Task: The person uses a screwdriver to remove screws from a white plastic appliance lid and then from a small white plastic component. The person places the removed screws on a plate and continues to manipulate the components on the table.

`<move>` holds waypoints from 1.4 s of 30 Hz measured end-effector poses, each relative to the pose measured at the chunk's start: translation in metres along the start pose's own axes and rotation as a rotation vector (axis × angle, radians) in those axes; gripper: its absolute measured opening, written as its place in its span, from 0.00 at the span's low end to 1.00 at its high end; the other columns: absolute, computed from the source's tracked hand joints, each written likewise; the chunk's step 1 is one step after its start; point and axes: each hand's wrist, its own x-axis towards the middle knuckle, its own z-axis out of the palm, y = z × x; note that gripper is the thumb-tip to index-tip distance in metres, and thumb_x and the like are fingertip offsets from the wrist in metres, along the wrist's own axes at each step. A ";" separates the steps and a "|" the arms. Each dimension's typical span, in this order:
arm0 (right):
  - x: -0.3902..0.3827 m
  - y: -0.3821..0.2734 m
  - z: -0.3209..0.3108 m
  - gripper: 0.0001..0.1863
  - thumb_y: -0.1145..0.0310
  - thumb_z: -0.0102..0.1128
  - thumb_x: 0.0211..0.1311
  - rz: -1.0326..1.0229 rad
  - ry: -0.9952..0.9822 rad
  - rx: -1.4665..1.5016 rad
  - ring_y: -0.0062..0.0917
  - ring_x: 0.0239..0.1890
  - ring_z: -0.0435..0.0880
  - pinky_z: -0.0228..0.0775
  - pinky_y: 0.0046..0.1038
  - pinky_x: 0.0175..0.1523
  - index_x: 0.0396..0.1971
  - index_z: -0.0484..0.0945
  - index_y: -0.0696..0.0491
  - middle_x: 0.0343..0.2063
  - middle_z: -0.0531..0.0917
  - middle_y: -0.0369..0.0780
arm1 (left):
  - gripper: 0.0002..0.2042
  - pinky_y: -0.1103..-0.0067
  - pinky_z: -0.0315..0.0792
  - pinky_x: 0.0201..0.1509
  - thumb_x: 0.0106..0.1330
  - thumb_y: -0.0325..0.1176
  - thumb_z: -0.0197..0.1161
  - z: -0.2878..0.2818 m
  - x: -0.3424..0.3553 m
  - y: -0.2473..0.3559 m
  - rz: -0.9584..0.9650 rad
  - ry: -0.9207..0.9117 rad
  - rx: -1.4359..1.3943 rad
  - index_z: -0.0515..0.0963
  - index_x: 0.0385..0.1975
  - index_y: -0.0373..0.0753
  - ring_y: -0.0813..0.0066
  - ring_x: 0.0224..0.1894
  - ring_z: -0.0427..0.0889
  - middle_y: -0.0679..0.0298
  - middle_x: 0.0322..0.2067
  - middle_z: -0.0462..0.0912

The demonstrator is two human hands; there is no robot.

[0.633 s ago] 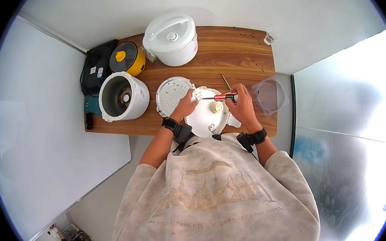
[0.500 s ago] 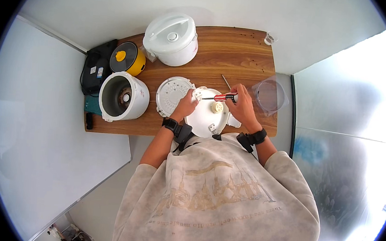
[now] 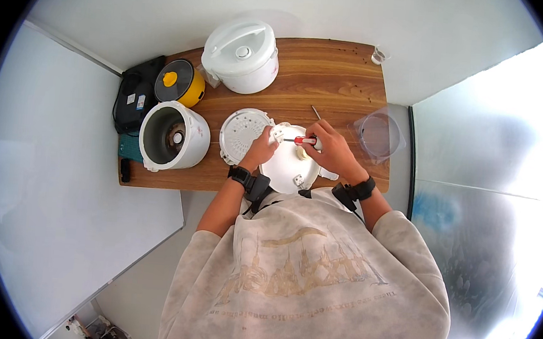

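Note:
My left hand grips a small white fitting at the upper left rim of a round white lid, which lies near the table's front edge. My right hand is closed on a red, white and black screwdriver, held level with its shaft reaching the fitting; whether the tip sits in a screw is too small to tell. A cream round knob on the lid is partly hidden under the right hand. A second white fitting shows on the lid's lower part. Left of it lies a perforated white disc.
On the wooden table stand an open white cooker body, a lidded white cooker, a yellow pot, a black appliance, a clear container, a small cup and a metal rod.
My right hand has shifted a little left along the screwdriver, its fingers now covering more of the handle and part of the cream knob. My left hand stays in place.

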 end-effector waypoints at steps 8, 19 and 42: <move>0.004 0.002 -0.001 0.17 0.58 0.64 0.60 0.092 0.058 -0.104 0.43 0.35 0.83 0.75 0.39 0.39 0.39 0.73 0.56 0.34 0.83 0.47 | 0.27 0.62 0.71 0.57 0.66 0.34 0.59 0.000 0.000 -0.004 0.014 0.009 0.013 0.58 0.63 0.40 0.42 0.54 0.77 0.42 0.52 0.78; 0.016 0.017 0.004 0.18 0.54 0.60 0.63 0.178 0.096 -0.268 0.47 0.21 0.81 0.73 0.45 0.27 0.37 0.69 0.54 0.18 0.81 0.46 | 0.27 0.63 0.71 0.57 0.66 0.33 0.60 -0.003 -0.005 0.009 -0.053 -0.015 0.035 0.59 0.63 0.41 0.44 0.54 0.78 0.42 0.51 0.78; 0.019 0.002 -0.004 0.18 0.57 0.58 0.64 0.148 -0.051 -0.215 0.49 0.29 0.82 0.73 0.45 0.36 0.42 0.66 0.55 0.29 0.83 0.49 | 0.27 0.59 0.73 0.54 0.65 0.34 0.60 -0.005 -0.005 0.008 -0.089 -0.011 0.099 0.57 0.61 0.42 0.38 0.50 0.79 0.40 0.46 0.80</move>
